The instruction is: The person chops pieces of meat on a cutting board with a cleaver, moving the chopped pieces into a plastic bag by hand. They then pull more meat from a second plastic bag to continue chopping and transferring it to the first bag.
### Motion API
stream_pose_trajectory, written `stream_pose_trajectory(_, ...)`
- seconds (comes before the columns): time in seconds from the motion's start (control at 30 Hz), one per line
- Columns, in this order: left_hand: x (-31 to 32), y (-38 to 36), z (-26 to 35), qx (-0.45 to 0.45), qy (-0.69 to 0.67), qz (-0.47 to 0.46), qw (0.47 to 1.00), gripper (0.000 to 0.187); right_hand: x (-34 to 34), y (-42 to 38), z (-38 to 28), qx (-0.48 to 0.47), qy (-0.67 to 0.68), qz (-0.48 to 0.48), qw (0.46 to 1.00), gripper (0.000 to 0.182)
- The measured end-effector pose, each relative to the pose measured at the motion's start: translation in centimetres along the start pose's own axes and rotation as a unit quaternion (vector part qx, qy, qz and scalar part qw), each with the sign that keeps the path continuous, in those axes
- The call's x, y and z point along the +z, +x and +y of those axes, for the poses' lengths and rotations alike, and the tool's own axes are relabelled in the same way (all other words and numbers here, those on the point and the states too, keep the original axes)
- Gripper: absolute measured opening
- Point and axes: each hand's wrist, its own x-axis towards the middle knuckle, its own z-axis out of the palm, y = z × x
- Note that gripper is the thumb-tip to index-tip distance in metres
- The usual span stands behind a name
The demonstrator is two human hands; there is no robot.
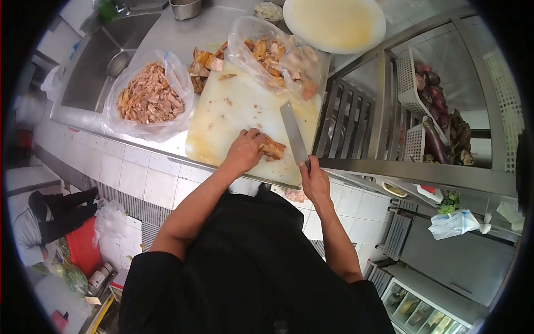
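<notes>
A stainless steel counter carries everything here. Directly under the left hand lies a white cutting board, stained yellowish, its near edge at the counter's rim. Just beyond that hand, to its left, a clear plastic bag of shredded meat rests on the steel, touching the board's side. Farther from the hand, a second clear bag of meat chunks sits across the board's far end. Beyond the right hand, at the counter's far end, a round white board lies flat. A sink is sunk into the counter, well left of both hands.
</notes>
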Motion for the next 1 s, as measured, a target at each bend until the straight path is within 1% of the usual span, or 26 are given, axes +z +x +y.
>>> stream_pose_trajectory(0.03,0.6,-0.2,0.6,0.02,-0.011,0.007,1.0,0.055,-0.3,0.1,-0.5,-0.024,0.002,0.018,1.0,0.035)
stream_pose_trajectory(0.07,1.3,-0.5,1.2,0.039,-0.022,0.013,0.999,0.054,-0.8,-0.2,-0.9,-0.023,0.007,0.021,0.999,0.035)
stream_pose_trajectory(0.1,1.6,-1.0,1.7,0.038,-0.025,0.011,0.999,0.054,-1.4,-0.3,-1.3,-0.022,0.005,0.019,1.0,0.035)
stream_pose_trajectory(0.17,1.9,-2.1,2.2,0.044,-0.064,0.096,0.992,0.046,-2.2,-0.5,-1.7,-0.055,0.032,0.052,0.997,0.034)
stream_pose_trajectory(0.2,2.2,-2.3,2.3,0.04,-0.065,0.096,0.992,0.046,-2.6,-0.8,-2.1,-0.073,0.051,0.081,0.993,0.035)
stream_pose_trajectory(0.23,2.6,-2.7,2.3,0.035,-0.065,0.106,0.992,0.044,-3.2,-1.2,-2.6,-0.073,0.051,0.076,0.993,0.035)
stream_pose_trajectory(0.3,3.3,-3.3,2.5,0.027,-0.065,0.117,0.991,0.042,-4.4,-1.3,-3.6,-0.109,0.123,0.13,0.978,0.034)
stream_pose_trajectory(0.33,3.6,-3.3,2.6,0.025,-0.061,0.125,0.99,0.04,-4.5,-1.0,-3.8,-0.144,0.13,0.143,0.97,0.033)
stream_pose_trajectory(0.37,3.8,-3.3,2.7,0.024,-0.058,0.134,0.989,0.039,-4.0,-0.6,-3.2,-0.145,0.13,0.142,0.971,0.033)
stream_pose_trajectory(0.43,4.2,-3.4,2.7,0.032,-0.058,0.149,0.987,0.039,-2.4,0.3,-1.8,-0.116,0.051,0.071,0.989,0.032)
stream_pose_trajectory(0.47,4.4,-3.5,2.6,0.038,-0.058,0.164,0.984,0.038,-2.1,0.8,-1.4,-0.081,-0.026,-0.015,0.996,0.033)
stream_pose_trajectory(0.5,4.5,-3.7,2.5,0.035,-0.059,0.164,0.984,0.038,-1.8,1.2,-0.9,-0.082,-0.027,-0.018,0.996,0.033)
stream_pose_trajectory(0.57,4.5,-3.5,2.4,0.045,-0.048,0.167,0.984,0.038,-1.7,2.2,0.1,-0.102,-0.112,-0.081,0.985,0.034)
stream_pose_trajectory(0.63,4.4,-3.7,2.4,0.045,-0.046,0.167,0.984,0.038,-3.6,1.1,-1.9,-0.11,-0.097,-0.076,0.986,0.033)
stream_pose_trajectory(0.7,4.4,-3.6,2.5,0.048,-0.045,0.167,0.984,0.039,-4.3,0.3,-2.7,-0.133,0.035,0.05,0.989,0.032)
stream_pose_trajectory(0.73,4.5,-3.5,2.4,0.052,-0.044,0.171,0.983,0.038,-4.4,0.1,-2.5,-0.148,0.048,0.084,0.984,0.033)
stream_pose_trajectory(0.77,4.5,-3.6,2.4,0.057,-0.043,0.175,0.982,0.038,-4.2,0.1,-2.3,-0.148,0.048,0.084,0.984,0.033)
stream_pose_trajectory(0.83,4.6,-3.6,2.4,0.056,-0.043,0.175,0.982,0.038,-3.2,0.6,-1.7,-0.18,0.074,0.113,0.974,0.031)
stream_pose_trajectory(0.87,4.6,-3.5,2.4,0.055,-0.044,0.176,0.982,0.038,-2.5,0.9,-1.2,-0.146,0.009,0.059,0.988,0.032)
stream_pose_trajectory(0.9,4.6,-3.5,2.4,0.057,-0.043,0.177,0.982,0.038,-1.9,1.6,-0.5,-0.146,0.009,0.061,0.987,0.032)
stream_pose_trajectory(0.97,4.7,-3.5,2.2,0.057,-0.048,0.173,0.982,0.038,-1.2,3.0,0.3,-0.135,-0.137,-0.064,0.979,0.033)
stream_pose_trajectory(1.0,4.6,-3.4,2.1,0.057,-0.046,0.176,0.982,0.038,-2.7,2.8,-1.2,-0.131,-0.144,-0.074,0.978,0.034)
